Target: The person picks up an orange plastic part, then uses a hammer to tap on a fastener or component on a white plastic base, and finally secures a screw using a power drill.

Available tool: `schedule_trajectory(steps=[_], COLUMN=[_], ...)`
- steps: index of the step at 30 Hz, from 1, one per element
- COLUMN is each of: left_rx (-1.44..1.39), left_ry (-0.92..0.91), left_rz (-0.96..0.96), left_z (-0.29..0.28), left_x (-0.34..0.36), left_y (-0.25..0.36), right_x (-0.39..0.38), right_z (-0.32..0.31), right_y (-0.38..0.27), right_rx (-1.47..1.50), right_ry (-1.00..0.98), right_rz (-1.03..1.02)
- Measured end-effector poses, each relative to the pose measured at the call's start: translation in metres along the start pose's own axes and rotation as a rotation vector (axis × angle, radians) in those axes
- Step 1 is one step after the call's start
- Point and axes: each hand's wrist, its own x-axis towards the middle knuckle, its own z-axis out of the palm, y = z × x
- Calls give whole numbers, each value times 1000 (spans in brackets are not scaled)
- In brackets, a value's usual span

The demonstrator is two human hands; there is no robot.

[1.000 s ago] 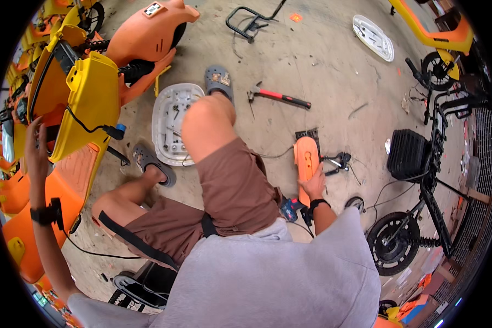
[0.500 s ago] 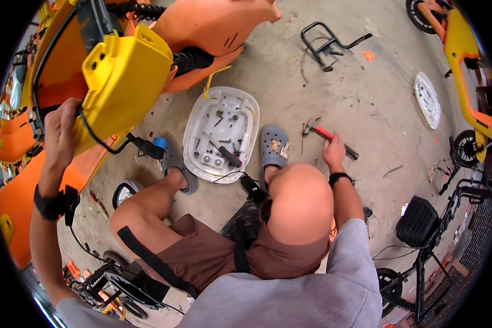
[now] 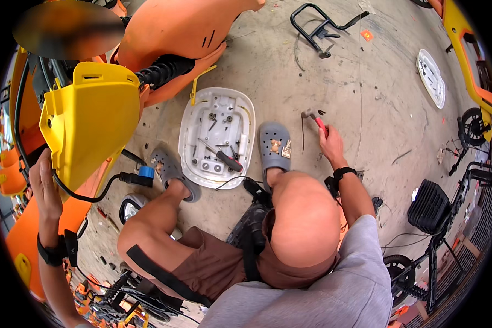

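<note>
My left hand (image 3: pixel 45 183) is closed at the lower left edge of a yellow plastic panel (image 3: pixel 90 123) on an orange vehicle; its fingertips are partly hidden there. A black cable (image 3: pixel 95 198) runs from beside that hand to a connector with a blue end (image 3: pixel 146 172). Low over the floor, my right hand (image 3: pixel 332 145) grips a claw hammer (image 3: pixel 313 113) by its red handle. Between my feet lies a white plastic tray-like cover (image 3: pixel 187 123) holding a screwdriver (image 3: pixel 228 159) and several loose bolts and small parts.
An orange body shell (image 3: pixel 177 27) with a black spring (image 3: pixel 167 71) stands ahead on the left. A bent black metal frame (image 3: pixel 314 33) lies on the far floor. A second white cover (image 3: pixel 432 79) and a black basket (image 3: pixel 429 206) on a bike frame are at right. A thin rod (image 3: pixel 303 134) lies beside the hammer.
The yellow panel has swung left and nearer, and my left hand has moved down with it. My right hand has closed round the hammer's handle nearer its head, and the handle's far end is now hidden.
</note>
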Motion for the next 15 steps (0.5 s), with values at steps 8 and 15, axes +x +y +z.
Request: schedule_trajectory(steps=[8, 15], left_rx=[79, 537], left_ry=[9, -35], left_rz=[-37, 349], left_z=[-6, -51], left_x=[-6, -35], left_y=[-13, -73], right_x=[72, 124], right_z=[9, 58], right_y=[-186, -296], right_rx=[1112, 1619], right_ry=[-373, -404], right_rz=[195, 221])
